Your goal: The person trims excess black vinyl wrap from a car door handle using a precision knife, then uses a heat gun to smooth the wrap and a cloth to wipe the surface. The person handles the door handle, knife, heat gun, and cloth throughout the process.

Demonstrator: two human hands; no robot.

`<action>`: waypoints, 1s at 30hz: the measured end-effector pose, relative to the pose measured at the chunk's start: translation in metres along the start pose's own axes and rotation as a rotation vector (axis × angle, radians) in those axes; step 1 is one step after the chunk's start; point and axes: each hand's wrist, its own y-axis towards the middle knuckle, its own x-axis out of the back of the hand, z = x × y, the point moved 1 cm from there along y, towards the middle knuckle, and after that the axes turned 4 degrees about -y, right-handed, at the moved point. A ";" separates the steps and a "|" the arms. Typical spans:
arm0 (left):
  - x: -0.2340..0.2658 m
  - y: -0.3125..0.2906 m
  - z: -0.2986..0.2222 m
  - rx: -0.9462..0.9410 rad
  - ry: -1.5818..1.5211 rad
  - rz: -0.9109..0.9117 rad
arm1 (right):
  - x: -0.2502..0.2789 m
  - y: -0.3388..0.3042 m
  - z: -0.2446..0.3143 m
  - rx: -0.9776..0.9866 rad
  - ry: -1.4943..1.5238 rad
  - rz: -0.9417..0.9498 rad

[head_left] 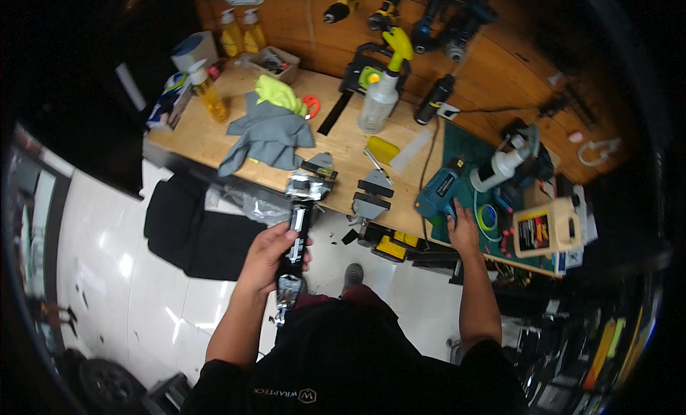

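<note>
My left hand (270, 254) is closed around a long, narrow black glossy piece (297, 225) with shiny, crinkled silver-looking ends, held upright in front of the bench. Its exact kind I cannot make out. At the bench's right side, my right hand (464, 233) has its fingers round the handle of a blue-teal heat gun (437, 191), which lies on a green mat (457, 143). Grey clamp jaws (371, 197) stand at the bench's front edge between my hands. Another clamp jaw (319, 165) is partly hidden behind the black piece.
On the wooden bench (343, 147) are grey cloths (268, 136), a spray bottle (379, 104), a yellow squeegee-like pad (383, 150) and a white pump bottle (498, 168). A beige jug (547, 228) stands at the right edge. Drills (386, 11) hang above. A black padded piece (200, 229) lies below.
</note>
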 end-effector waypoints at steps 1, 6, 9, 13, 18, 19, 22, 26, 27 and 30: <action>-0.012 0.003 0.004 0.008 0.006 0.007 | -0.010 0.009 -0.007 0.055 -0.007 -0.008; -0.058 0.009 0.019 0.013 -0.016 -0.025 | -0.033 0.045 -0.031 0.260 0.071 -0.071; -0.070 0.010 0.023 0.000 -0.020 -0.052 | 0.015 0.055 0.014 0.205 0.690 -0.056; -0.085 0.017 0.032 0.022 0.045 -0.012 | 0.082 0.043 0.133 0.628 1.265 0.236; -0.082 0.014 0.026 0.030 0.084 0.098 | 0.100 0.025 0.229 0.605 1.347 0.542; -0.072 0.014 0.024 0.024 0.111 0.104 | 0.096 0.027 0.236 0.612 1.251 0.514; -0.050 0.007 0.010 -0.045 0.121 0.126 | 0.096 0.019 0.266 0.488 1.466 0.641; -0.014 -0.005 -0.017 -0.055 0.104 0.139 | 0.077 0.015 0.313 0.416 1.567 0.707; -0.005 -0.007 -0.023 -0.063 0.091 0.123 | 0.072 0.014 0.327 0.397 1.583 0.737; 0.029 -0.008 -0.031 -0.065 0.035 0.114 | 0.062 0.015 0.360 0.342 1.606 0.868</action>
